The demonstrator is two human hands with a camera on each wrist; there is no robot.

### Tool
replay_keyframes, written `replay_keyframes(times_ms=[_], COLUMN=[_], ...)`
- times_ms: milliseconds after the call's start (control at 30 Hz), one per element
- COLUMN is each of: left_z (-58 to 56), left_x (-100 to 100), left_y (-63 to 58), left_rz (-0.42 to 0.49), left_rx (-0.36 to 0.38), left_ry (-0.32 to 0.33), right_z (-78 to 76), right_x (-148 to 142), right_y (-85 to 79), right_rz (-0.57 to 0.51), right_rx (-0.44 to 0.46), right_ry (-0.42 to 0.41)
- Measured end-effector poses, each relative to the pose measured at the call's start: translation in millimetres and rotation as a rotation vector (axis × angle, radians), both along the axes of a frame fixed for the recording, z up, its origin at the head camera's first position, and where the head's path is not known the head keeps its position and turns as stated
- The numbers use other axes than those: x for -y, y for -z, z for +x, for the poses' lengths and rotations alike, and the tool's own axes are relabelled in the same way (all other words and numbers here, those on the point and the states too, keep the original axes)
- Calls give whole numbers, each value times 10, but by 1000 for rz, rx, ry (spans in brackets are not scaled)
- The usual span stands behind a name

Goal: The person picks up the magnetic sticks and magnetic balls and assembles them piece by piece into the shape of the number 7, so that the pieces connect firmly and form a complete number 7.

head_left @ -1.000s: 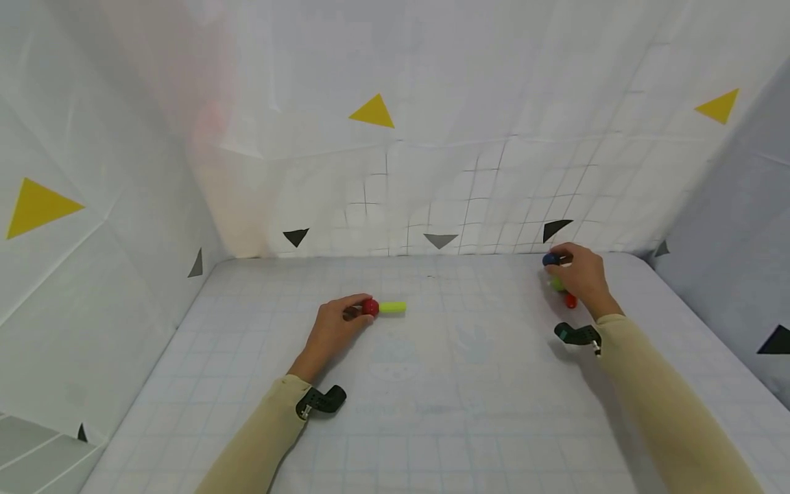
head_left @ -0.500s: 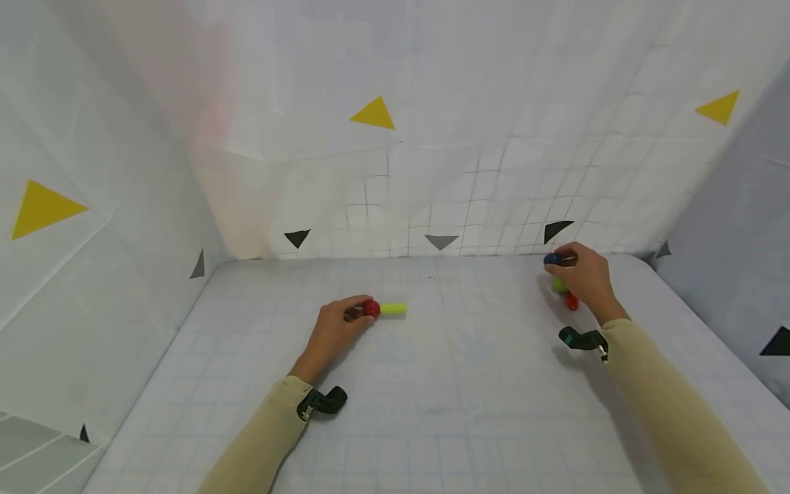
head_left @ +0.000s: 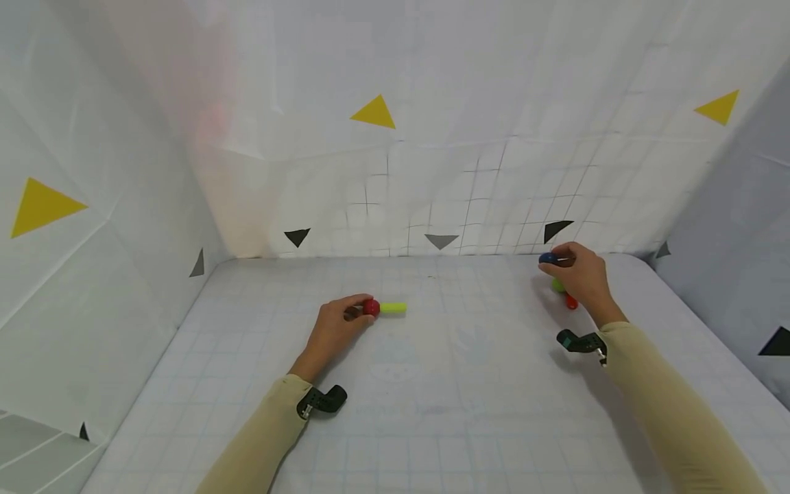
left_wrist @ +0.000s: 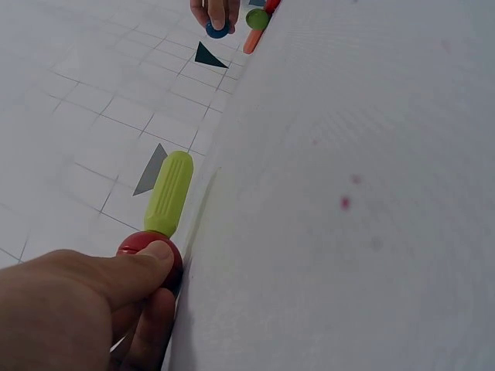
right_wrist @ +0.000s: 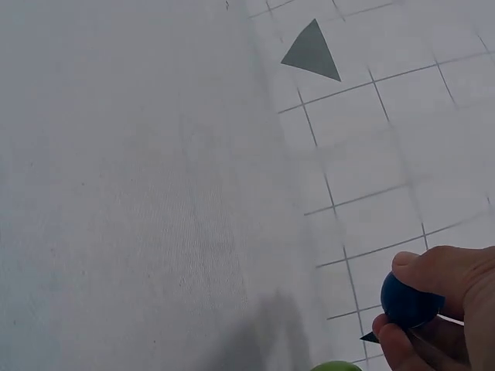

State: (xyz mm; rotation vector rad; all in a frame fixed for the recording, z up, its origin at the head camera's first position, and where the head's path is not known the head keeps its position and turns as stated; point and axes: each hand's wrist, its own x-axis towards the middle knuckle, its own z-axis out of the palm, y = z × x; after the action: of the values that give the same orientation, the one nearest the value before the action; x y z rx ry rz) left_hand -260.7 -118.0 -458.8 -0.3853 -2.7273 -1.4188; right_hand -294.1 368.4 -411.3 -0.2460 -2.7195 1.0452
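At the centre-left of the table, my left hand [head_left: 336,329] pinches a red ball [head_left: 372,308] between thumb and fingers. A ribbed yellow-green stick [left_wrist: 170,193] is joined to that ball and points away from the hand. Near the back right, my right hand [head_left: 583,274] pinches a blue ball [right_wrist: 410,301]. Just below that hand in the head view are a green ball [head_left: 558,285] and a red stick [head_left: 571,302], partly hidden by the hand. The left wrist view also shows an orange stick [left_wrist: 252,42] beside the green ball, apart from the blue one.
A white gridded sheet covers the table [head_left: 432,425]. White cloth walls enclose the back and sides, with a back wall [head_left: 463,192] close behind my right hand. Yellow [head_left: 374,112] and dark triangles mark the walls. Each sleeve carries a black wrist camera [head_left: 324,399].
Compared with half a second ago, my right hand has shifted the blue ball slightly left. My left hand stays in place with the red ball and yellow-green stick.
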Motion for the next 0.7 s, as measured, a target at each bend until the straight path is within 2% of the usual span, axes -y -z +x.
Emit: replay_keyframes(times_ms=[433,700], left_z=[2,9], left_x=[8,10], left_y=[-4,-13], left_rz=[9,6], left_rx=[-3,-1], left_ry=[2,4], right_z=[38,76], right_x=[100,191], right_y=[3,-17], right_rz=[45,35], right_rx=[-103,-97], right_ry=[-59,-64])
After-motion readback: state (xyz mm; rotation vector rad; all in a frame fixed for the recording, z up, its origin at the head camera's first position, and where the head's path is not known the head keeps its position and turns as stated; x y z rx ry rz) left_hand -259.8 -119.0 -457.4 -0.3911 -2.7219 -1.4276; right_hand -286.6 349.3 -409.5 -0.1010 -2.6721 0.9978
